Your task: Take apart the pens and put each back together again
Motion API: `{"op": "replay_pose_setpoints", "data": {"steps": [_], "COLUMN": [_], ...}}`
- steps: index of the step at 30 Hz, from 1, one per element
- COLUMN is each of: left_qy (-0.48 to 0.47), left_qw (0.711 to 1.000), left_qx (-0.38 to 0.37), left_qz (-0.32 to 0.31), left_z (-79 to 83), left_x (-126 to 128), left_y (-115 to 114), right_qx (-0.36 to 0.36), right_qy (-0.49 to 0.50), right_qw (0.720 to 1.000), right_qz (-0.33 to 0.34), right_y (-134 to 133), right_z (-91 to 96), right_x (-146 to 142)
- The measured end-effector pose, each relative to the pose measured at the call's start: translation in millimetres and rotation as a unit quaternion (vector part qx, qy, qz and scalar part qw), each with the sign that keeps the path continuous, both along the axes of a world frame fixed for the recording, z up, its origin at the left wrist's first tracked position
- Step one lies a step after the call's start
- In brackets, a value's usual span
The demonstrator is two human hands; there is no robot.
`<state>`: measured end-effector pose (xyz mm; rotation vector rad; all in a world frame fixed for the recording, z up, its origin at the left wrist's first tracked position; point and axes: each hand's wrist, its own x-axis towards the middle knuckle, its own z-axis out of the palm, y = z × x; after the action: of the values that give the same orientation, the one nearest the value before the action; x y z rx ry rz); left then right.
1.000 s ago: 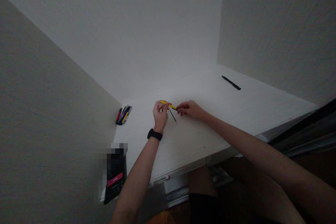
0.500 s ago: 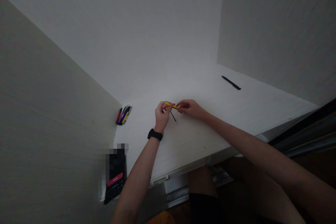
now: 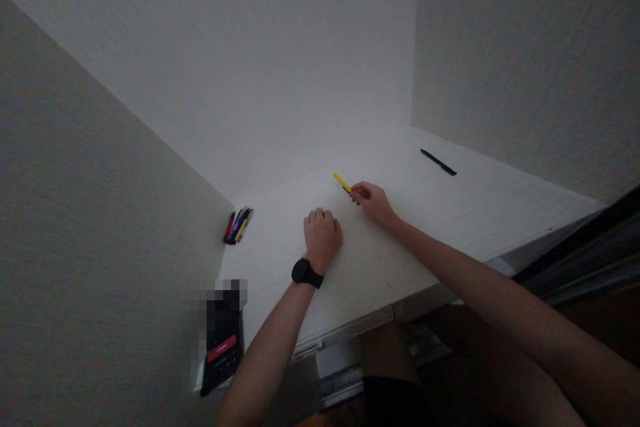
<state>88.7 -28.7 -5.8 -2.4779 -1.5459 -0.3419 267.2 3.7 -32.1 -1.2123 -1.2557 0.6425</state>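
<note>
My right hand pinches a yellow pen near its lower end, just above the white desk. The pen tilts up and to the left, with a small dark part beside my fingertips. My left hand, with a black watch on its wrist, lies knuckles up on the desk with its fingers curled under. Whatever is beneath that palm is hidden. The two hands are apart, the right one a little farther away.
A bundle of several pens lies by the left wall. One black pen rests at the back right of the desk. A dark phone-like device stands at the front left corner. Walls enclose the back and sides.
My hands have moved apart. The right hand has carried the yellow pen away from the left, which has turned palm down. The thin dark rod by the left hand is out of sight.
</note>
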Motion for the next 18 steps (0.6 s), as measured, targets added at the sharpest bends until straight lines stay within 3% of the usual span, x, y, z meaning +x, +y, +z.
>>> {"op": "replay_pose_setpoints", "data": {"steps": [4,7,11,13,15,18], "left_qy": [-0.014,-0.021,0.019,0.036,0.044,0.046], "left_qw": [0.995,0.992,1.0,0.996,0.993,0.993], "left_qx": [-0.073,-0.068,-0.022,-0.058,-0.101,-0.111], "left_qz": [-0.074,-0.107,-0.002,0.051,0.051,-0.009], "left_z": [-1.4,3.4,13.3,14.9,13.4,8.1], "left_x": [6,11,19,23,26,30], "left_y": [-8,-17,-36,-46,-54,-58], "right_qx": [0.007,0.009,0.01,0.007,0.002,-0.011], "right_qy": [0.02,0.04,0.061,0.068,0.071,0.073], "right_qw": [1.0,0.999,0.997,0.997,0.997,0.997], "right_qz": [-0.015,-0.034,-0.038,-0.033,-0.029,-0.023], "right_y": [2,3,4,5,5,6], "right_z": [-1.5,-2.7,-3.4,-3.6,-4.3,-6.2], "right_x": [3,5,7,7,8,8]}}
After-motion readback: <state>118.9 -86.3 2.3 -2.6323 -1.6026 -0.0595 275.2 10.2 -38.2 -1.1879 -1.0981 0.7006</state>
